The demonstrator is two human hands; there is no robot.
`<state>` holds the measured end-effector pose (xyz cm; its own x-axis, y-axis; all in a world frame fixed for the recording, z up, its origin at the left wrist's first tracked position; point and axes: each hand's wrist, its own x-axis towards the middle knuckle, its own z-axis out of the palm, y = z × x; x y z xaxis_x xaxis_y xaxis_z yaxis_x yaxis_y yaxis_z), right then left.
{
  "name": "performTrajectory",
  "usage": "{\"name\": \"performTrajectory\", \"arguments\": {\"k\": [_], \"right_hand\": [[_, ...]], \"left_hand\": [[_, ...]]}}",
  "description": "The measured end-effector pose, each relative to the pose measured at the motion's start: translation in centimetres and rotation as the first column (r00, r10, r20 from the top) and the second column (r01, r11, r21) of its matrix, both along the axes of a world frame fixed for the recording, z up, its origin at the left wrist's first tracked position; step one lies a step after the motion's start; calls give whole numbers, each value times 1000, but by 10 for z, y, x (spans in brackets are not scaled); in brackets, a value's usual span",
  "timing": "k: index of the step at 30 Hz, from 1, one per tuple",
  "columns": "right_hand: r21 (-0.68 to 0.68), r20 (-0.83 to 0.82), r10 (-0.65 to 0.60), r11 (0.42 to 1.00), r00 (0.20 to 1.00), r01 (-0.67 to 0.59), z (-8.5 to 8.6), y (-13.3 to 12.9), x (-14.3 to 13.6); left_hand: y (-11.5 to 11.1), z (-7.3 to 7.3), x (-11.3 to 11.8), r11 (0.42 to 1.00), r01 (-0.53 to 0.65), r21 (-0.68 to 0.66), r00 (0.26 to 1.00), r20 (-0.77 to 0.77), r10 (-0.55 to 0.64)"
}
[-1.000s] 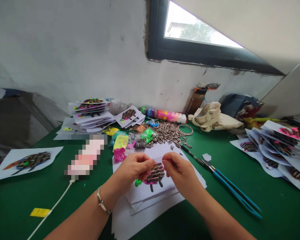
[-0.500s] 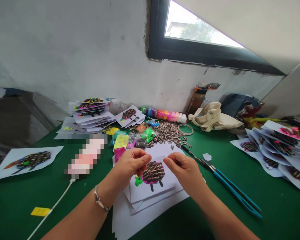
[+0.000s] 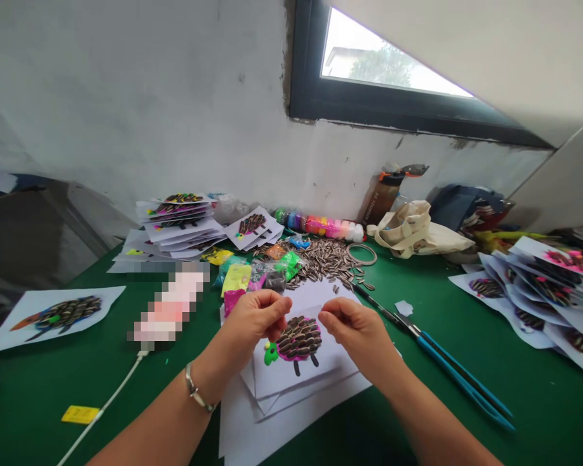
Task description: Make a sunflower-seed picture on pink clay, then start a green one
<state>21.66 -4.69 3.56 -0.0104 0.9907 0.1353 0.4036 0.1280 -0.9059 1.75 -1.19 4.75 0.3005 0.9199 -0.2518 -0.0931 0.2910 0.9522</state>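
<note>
In front of me lies a sheet of white paper (image 3: 284,385) bearing a sheep-like animal made of striped sunflower seeds (image 3: 298,338). Pink clay edges its body, the head is green clay (image 3: 271,353), and the two legs are black. My left hand (image 3: 257,320) hovers by the picture's upper left with thumb and fingers pinched. On the other side, my right hand (image 3: 359,333) is pinched the same way, a small gap from the left. Anything between the fingertips is too small to make out. More white sheets (image 3: 252,440) lie underneath.
Loose sunflower seeds (image 3: 328,259), clay packets (image 3: 236,278) and a ring of tape (image 3: 362,254) lie behind the paper. Blue-handled tweezers (image 3: 461,375) lie at right. Stacks of seed pictures stand left (image 3: 184,230) and right (image 3: 539,285). A white cable (image 3: 121,382) runs at left.
Both hands stay pinched above the picture, almost unmoved. The whole view has shifted slightly, with things sitting a little lower in it.
</note>
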Motion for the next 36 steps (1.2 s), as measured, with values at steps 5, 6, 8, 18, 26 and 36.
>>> {"name": "performTrajectory", "arguments": {"k": [5, 6, 8, 18, 26, 36], "right_hand": [[-15, -84, 34, 999, 996, -35, -10, 4, -1], [-41, -72, 36, 998, 997, -39, -10, 5, -1], [-86, -16, 30, 996, 999, -31, -7, 5, -1], [-61, -88, 57, 996, 995, -62, -4, 2, -3], [-30, 74, 19, 999, 997, -17, 0, 0, -1], [-28, 128, 26, 999, 991, -23, -5, 3, -1]], "left_hand": [[-1, 2, 2, 997, -33, -76, 999, 28, 35], [-1, 2, 2, 997, -34, -74, 999, 21, 35], [-1, 2, 2, 999, -23, -38, 1000, -15, 22], [0, 0, 3, 998, -41, -52, 999, 14, 42], [1, -2, -1, 998, 3, 69, 999, -49, 1], [0, 0, 0, 999, -21, 45, 997, -68, 24]]}}
